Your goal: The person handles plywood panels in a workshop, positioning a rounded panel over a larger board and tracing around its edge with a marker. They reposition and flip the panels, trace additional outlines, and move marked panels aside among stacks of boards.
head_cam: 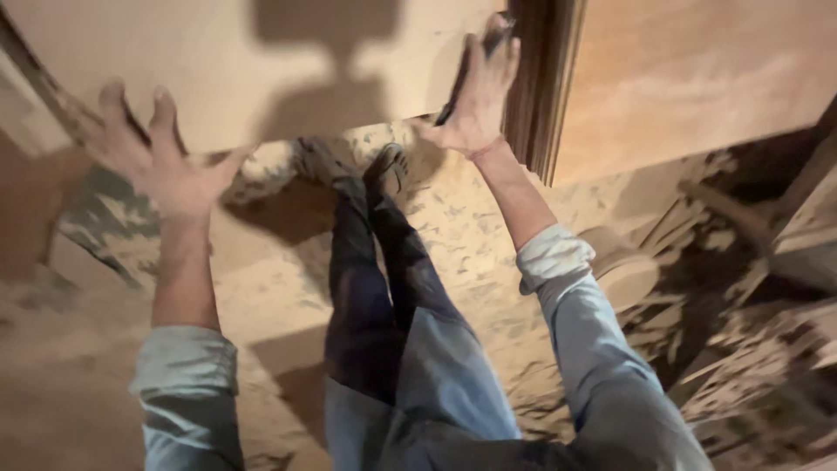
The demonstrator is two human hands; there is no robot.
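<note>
At the board: everything below is placed relative to the large pale board (261, 61) across the top of the view.
Board: flat sheet, tilted, its lower edge running just above the person's feet; a head-and-shoulders shadow falls on its face.
Left hand (161, 161): at the board's lower left edge, fingers spread, tips hooked over the edge, thumb out to the right; dusty.
Right hand (475, 96): at the board's right edge, fingers held close together and laid up along the edge, palm on it.
Grip: both hands touch the board; how far the fingertips wrap behind cannot be told.
Stack (545, 78): upright sheets, edges showing, just right of the board and the right hand.
Panel (697, 70): reddish-brown sheet, further right of the stack.
Legs (384, 288): dark trousers, below the board's lower edge, between the arms.
Floor (270, 288): sawdust-covered, under the board.
Scraps (750, 349): heap of wood offcuts, well right and below the board; blurred.
</note>
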